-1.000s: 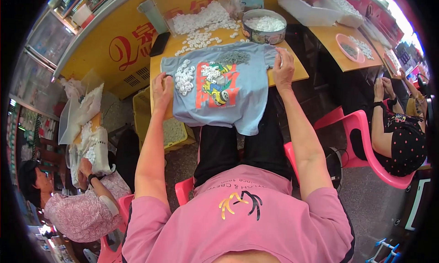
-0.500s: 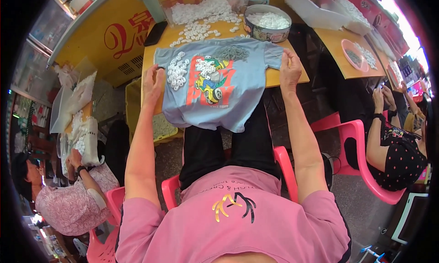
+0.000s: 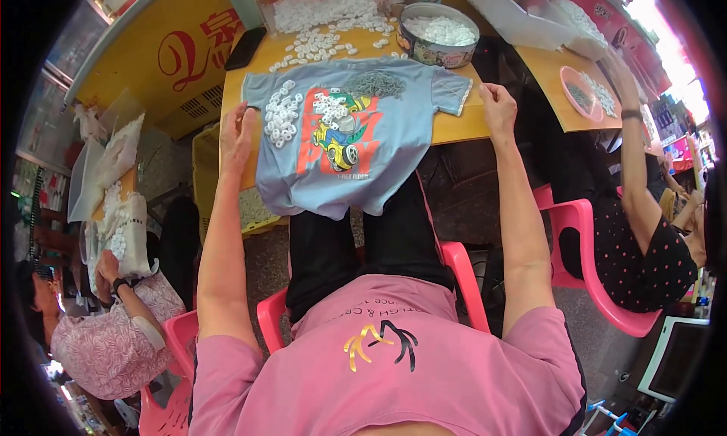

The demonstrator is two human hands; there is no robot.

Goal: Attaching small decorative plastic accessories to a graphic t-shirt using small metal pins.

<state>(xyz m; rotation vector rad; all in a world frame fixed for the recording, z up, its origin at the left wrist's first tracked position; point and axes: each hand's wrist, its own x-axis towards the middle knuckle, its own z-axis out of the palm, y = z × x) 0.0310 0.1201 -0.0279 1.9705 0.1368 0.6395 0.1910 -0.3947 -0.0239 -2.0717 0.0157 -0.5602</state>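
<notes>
Two hands at work, one on each side of a light blue T-shirt (image 3: 356, 140) spread flat on the yellow tabletop (image 3: 454, 125), its hem hanging over the near edge onto the person's lap. Cloth soft, smooth, with a red and yellow car print on the chest. Small white ring-shaped pieces (image 3: 282, 118) lie in a loose heap on the shirt's left half; a patch of grey-green thin bits (image 3: 376, 84) sits near the collar.

Left hand (image 3: 237, 137): grip closed around the shirt's left edge below the sleeve. Right hand (image 3: 498, 106): fingers curled at the tabletop's near edge just beside the right sleeve; whether they pinch cloth cannot be told.

Against the frame half a second back: shirt and both hands in the same places, the ring heap unchanged.

Beyond the shirt, more white rings (image 3: 322, 27) are scattered over the tabletop, with a round tin (image 3: 437, 36) full of them at the far right and a dark flat phone (image 3: 246, 48) at the far left. Open room is narrow: a pink plastic chair (image 3: 598, 284) with a seated person close on the right, another seated person low on the left.
</notes>
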